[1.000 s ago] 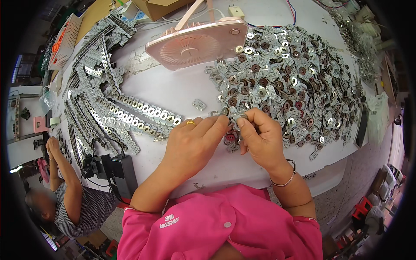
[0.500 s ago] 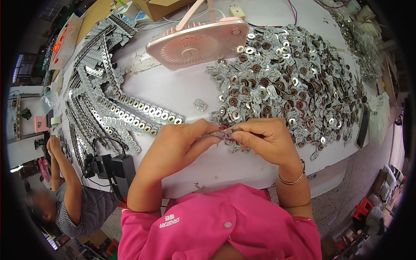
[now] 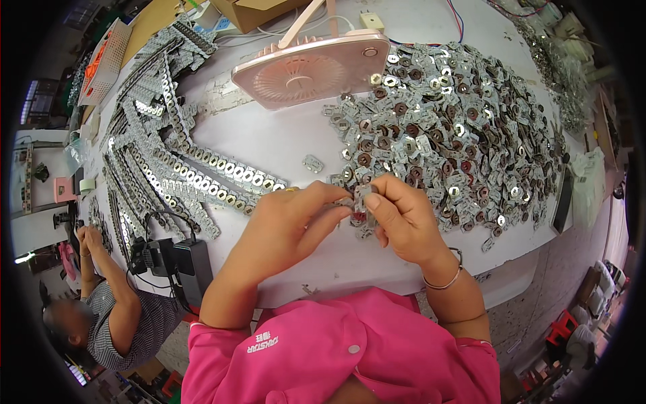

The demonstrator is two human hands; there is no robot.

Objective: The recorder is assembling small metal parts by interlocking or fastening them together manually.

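My right hand (image 3: 408, 221) pinches a small grey metal piece (image 3: 364, 199) upright between thumb and fingers, in front of my body over the table. The fingers of my left hand (image 3: 289, 219) are closed in a pinch with their tips against or just beside that piece; whatever lies between them is mostly hidden. A large pile of similar small grey pieces (image 3: 444, 135), many with brown or shiny round discs, spreads just beyond my right hand. One loose grey piece (image 3: 312, 163) lies by itself beyond my left hand.
Long strips of linked metal pieces (image 3: 222, 178) fan out on the left. A pink fan (image 3: 303, 74) stands at the back middle. Black power adapters (image 3: 192, 266) with cables sit near the left front edge. A co-worker (image 3: 111, 296) sits at far left. A white basket (image 3: 106, 64) stands back left.
My right hand has turned and tilted the small grey piece upright, with the thumb now across it. Before, both hands held pieces level, tip to tip. My left hand has shifted slightly right.
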